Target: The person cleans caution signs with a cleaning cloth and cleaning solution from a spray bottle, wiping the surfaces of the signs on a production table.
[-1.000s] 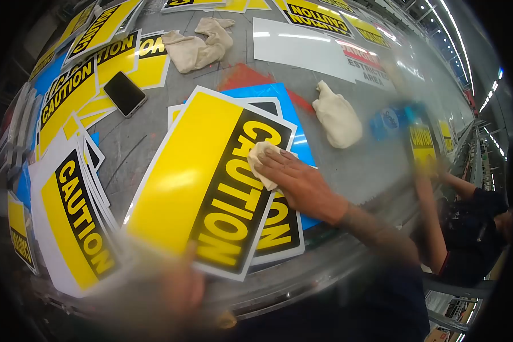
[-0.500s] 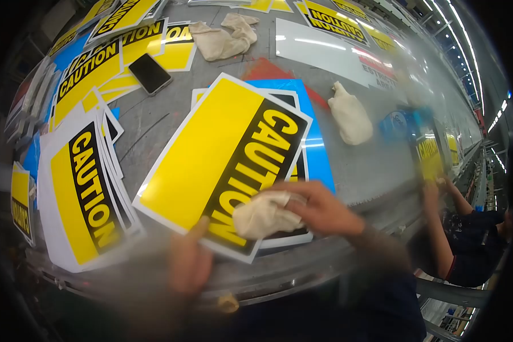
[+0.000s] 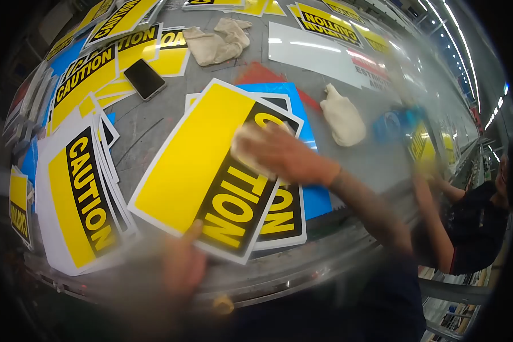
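In the head view, on the near part of the grey worktop [image 3: 148,131], a glossy CAUTION sign [image 3: 188,165], askew over a second CAUTION sign [image 3: 282,222] and a blue sheet [image 3: 319,196]. Over the upper sign's black band, a bunched cream cloth [image 3: 240,149], grasped beneath the blurred fingers of the right hand [image 3: 285,151]. At that sign's near edge, the left hand [image 3: 185,262]; through the blur, no telling whether clenched or merely resting. Foremost risk: a skid across the loose pile, from sideways pressure with too little hold. Also possible: fine scratches, from grit in the soft weave. Left of the sign, thin, flat, white-bordered placards [image 3: 77,199]; beyond, a limp, crumpled rag [image 3: 218,44] and a smooth black phone [image 3: 145,80]; to the right, a plump, rounded rag [image 3: 343,119].
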Demonstrator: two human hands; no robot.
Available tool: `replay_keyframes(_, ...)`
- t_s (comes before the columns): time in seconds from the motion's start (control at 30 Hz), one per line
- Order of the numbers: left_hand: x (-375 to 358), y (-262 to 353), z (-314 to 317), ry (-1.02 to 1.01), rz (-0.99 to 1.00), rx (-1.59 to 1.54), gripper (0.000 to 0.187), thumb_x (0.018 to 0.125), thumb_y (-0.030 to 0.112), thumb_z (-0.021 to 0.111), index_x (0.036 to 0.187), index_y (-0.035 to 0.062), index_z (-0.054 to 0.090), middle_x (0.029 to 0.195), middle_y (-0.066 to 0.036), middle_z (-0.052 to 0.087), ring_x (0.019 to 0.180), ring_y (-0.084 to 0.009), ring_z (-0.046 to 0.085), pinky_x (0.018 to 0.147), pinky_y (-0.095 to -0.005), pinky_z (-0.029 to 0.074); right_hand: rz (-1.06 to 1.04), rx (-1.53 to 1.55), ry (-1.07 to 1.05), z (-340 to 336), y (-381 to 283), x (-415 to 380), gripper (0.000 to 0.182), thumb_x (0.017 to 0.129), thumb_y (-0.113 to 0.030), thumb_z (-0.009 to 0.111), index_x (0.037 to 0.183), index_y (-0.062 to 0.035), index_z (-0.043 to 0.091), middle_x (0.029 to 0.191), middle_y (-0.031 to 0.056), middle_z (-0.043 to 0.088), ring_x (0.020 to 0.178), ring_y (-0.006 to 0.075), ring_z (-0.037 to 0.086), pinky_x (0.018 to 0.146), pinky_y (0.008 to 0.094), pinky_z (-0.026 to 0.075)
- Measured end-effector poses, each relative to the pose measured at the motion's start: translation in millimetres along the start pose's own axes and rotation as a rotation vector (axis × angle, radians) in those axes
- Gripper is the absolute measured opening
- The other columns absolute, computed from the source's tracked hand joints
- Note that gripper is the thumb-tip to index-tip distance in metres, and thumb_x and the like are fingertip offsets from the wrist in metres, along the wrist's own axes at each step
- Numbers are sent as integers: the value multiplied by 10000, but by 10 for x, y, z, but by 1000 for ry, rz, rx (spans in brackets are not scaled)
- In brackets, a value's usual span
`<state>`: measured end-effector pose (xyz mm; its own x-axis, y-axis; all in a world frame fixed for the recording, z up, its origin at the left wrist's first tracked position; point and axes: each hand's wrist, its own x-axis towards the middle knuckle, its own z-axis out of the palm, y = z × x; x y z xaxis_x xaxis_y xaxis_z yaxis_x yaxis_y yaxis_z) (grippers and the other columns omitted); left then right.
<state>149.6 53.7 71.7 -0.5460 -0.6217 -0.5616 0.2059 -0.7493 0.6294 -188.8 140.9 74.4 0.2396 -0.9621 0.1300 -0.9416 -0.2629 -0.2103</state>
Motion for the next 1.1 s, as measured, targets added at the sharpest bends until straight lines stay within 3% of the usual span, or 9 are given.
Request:
replay_keyframes(0.07, -24, -18, -2, 6, 0, 6, 504, 1061, -14, 657, 1534, 26, 487, 1506, -151, 623, 1371, -319, 648, 1148, -498, 569, 267, -112, 83, -54, 449, -11, 581, 1121, -227, 531, 1687, -153, 427, 1767, 161, 363, 1645, 378, 316, 1339, 591, 230)
replay_keyframes(0.27, 2, 48, -11, 48, -53, 61, 511, 1062, -3, 658, 1538, 26, 475, 1496, -145, 617, 1375, -312, 639, 1146, -505, 562, 15, -72, -48, 150, -731, 140, 565, 1056, -35, 560, 1611, -112, 491, 1671, 181, 472, 1561, 327, 452, 1315, 492, 330)
replay_keyframes(0.37, -11, 92, 50, 48, -66, 78, 518, 1063, 6, 661, 1543, 27, 469, 1497, -145, 613, 1379, -310, 635, 1143, -507, 561, 135, 711, -71, 211, -733, 110, 653, 1026, -72, 614, 1655, -117, 444, 1688, 166, 472, 1554, 314, 470, 1296, 495, 360)
replay_keyframes(0.4, -25, 93, 44, 46, -78, 75, 519, 1063, 5, 661, 1544, 27, 468, 1500, -146, 612, 1377, -312, 638, 1139, -506, 566, -29, 34, -20, 135, -548, 103, 690, 1002, -93, 651, 1658, -127, 439, 1679, 154, 488, 1549, 312, 477, 1286, 502, 384)
replay_keyframes(0.6, -18, 66, -5, 13, -74, 19, 524, 1062, -5, 659, 1548, 25, 465, 1510, -145, 610, 1370, -320, 648, 1128, -510, 578, 205, -60, 158, 159, -194, 152, 624, 1043, -107, 627, 1640, -69, 451, 1704, 186, 443, 1601, 354, 394, 1331, 505, 292)
replay_keyframes(0.67, 8, 56, 11, -37, -43, -34, 522, 1064, -6, 657, 1549, 25, 465, 1513, -148, 608, 1371, -320, 647, 1128, -510, 579, 163, 41, -276, 43, -948, 438, 603, 1035, -155, 660, 1604, -61, 482, 1613, 182, 518, 1476, 310, 534, 1260, 485, 403)
replay_keyframes(0.73, 9, 62, 25, -22, -53, -63, 506, 1068, -8, 648, 1542, 18, 474, 1507, -154, 615, 1367, -316, 649, 1130, -503, 579, -52, 370, -56, 156, -875, 272, 626, 998, -137, 686, 1590, -69, 495, 1567, 166, 547, 1412, 316, 579, 1226, 493, 441)
replay_keyframes(0.97, 5, 85, 67, -74, -56, -78, 500, 1070, -16, 642, 1543, 11, 482, 1502, -154, 622, 1365, -305, 645, 1144, -488, 564, 217, -186, 189, 146, -32, 268, 547, 1062, -189, 594, 1565, 9, 506, 1675, 213, 462, 1558, 424, 408, 1259, 536, 357)
replay_keyframes(1.1, 64, 68, -19, -129, -112, -185, 624, 1155, 504, 518, 1596, 67, 462, 1568, -135, 583, 1487, -312, 530, 1249, -545, 413, 105, 128, -42, 259, -1439, 433, 575, 1007, -212, 655, 1524, 3, 524, 1622, 232, 482, 1466, 423, 488, 1188, 530, 431)
